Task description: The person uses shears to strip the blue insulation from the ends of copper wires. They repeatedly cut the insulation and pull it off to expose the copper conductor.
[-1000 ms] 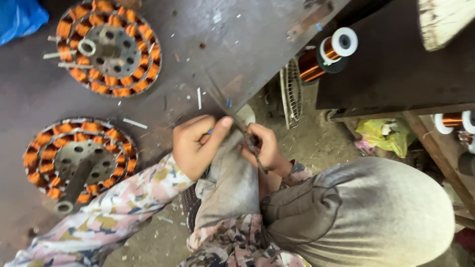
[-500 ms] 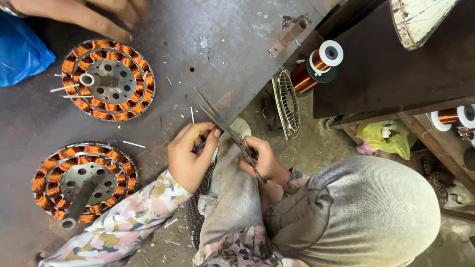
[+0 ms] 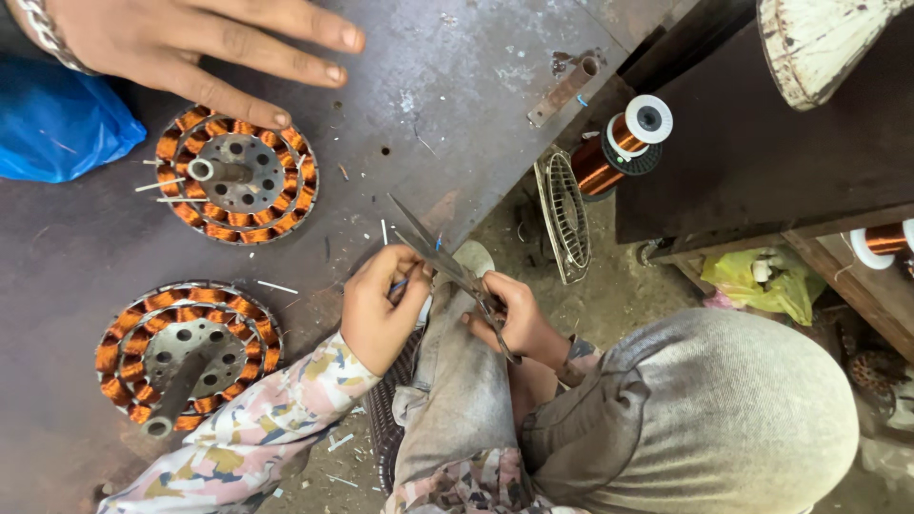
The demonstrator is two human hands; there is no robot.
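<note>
on the dark metal table [image 3: 457, 86], the copper-wound stator [image 3: 238, 176] is sitting upper left of the frame; the right hand [image 3: 190, 38] is lying spread open above it, gripping nothing, one fingertip touching its windings; a co-worker at lower centre is holding scissors [image 3: 443, 262].

- Upper wound stator [image 3: 238, 174], upper left of frame: copper coils in a ring, on dark desk [image 3: 457, 86].
- Lower wound stator [image 3: 186, 349], lower left.
- Blue bag [image 3: 57, 128], far left.
- Copper wire spool [image 3: 619, 143], upper right.
- Yellow bag [image 3: 766, 281], right, on floor.
</note>
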